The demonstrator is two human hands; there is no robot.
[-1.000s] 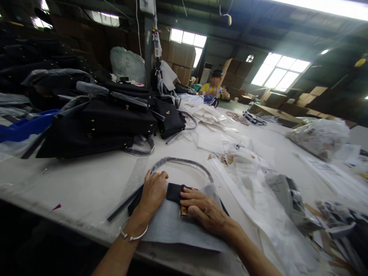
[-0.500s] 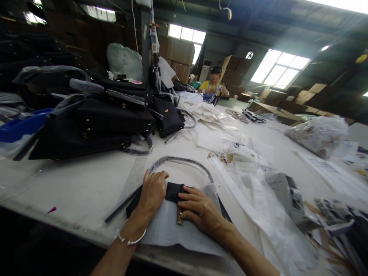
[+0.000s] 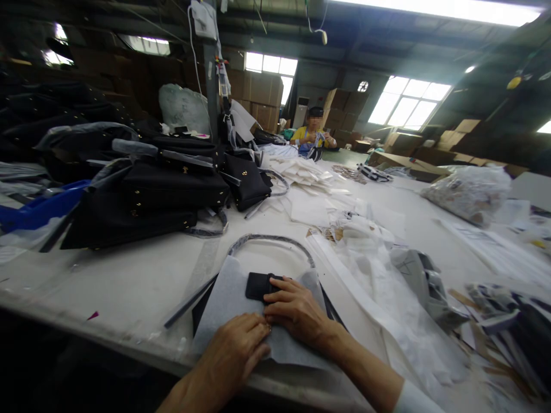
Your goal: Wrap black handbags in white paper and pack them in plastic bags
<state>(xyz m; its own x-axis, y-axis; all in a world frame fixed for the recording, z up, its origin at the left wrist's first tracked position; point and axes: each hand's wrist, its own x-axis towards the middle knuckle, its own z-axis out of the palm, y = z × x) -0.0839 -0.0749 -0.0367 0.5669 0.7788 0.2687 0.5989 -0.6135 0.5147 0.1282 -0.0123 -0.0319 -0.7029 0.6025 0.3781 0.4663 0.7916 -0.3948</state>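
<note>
A black handbag lies flat on the white table [image 3: 129, 281] in front of me, mostly covered by a grey sheet of wrapping paper [image 3: 226, 295]. Its black flap [image 3: 257, 285] pokes out above the paper, and its wrapped handle [image 3: 269, 240] arches beyond. My right hand [image 3: 297, 312] rests on the flap's lower edge, fingers curled and pressing down. My left hand [image 3: 239, 350] lies on the grey paper just beside it, fingers bent, tips touching the paper near the right hand. A dark strap [image 3: 189, 301] runs out to the left.
A pile of black handbags [image 3: 150, 189] fills the left of the table, with a blue tray [image 3: 38, 206] beyond. White paper and plastic wrapping [image 3: 379, 275] spread to the right, plus a filled plastic bag [image 3: 469, 192]. A person in yellow [image 3: 313, 135] sits at the far end.
My left hand has come off the bag's left side and moved down onto the grey paper near me. The paper now covers the bag's left part and the gold clasp.
</note>
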